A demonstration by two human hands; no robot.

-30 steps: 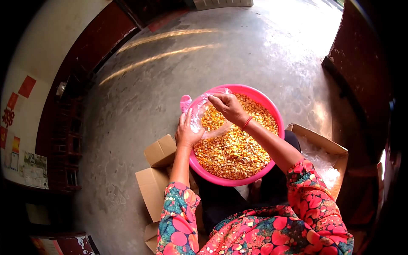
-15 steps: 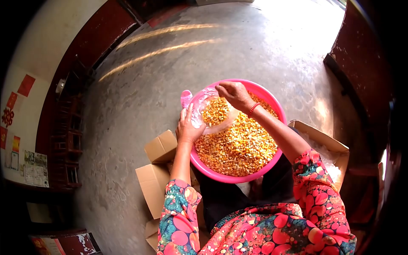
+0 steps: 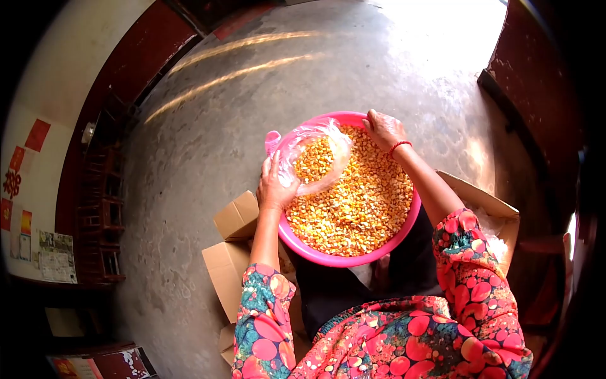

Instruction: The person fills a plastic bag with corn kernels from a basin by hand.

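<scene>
A pink basin (image 3: 334, 258) full of yellow corn kernels (image 3: 360, 215) sits over my lap. Inside it, on the left, lies a clear plastic bag (image 3: 343, 148) with its mouth spread wide and kernels showing within. My left hand (image 3: 275, 187) grips the bag's left edge against the basin, thumb inside and fingers along the outer side. At the upper right rim, my right hand (image 3: 385, 131) is closed on the basin's edge; its fingertips are partly hidden. Something pink (image 3: 273, 141) sticks out beyond the rim near my left fingers.
An opened cardboard box (image 3: 228, 271) is to the left of my lap. Another carton (image 3: 511, 227) with clear plastic in it stands at the right. Wooden stools (image 3: 101, 211) line the left wall, and grey concrete floor (image 3: 189, 158) lies around.
My right hand has left the bag's far edge and moved right to the basin's rim. The bag's mouth now lies rounder and wider. My left hand keeps its place.
</scene>
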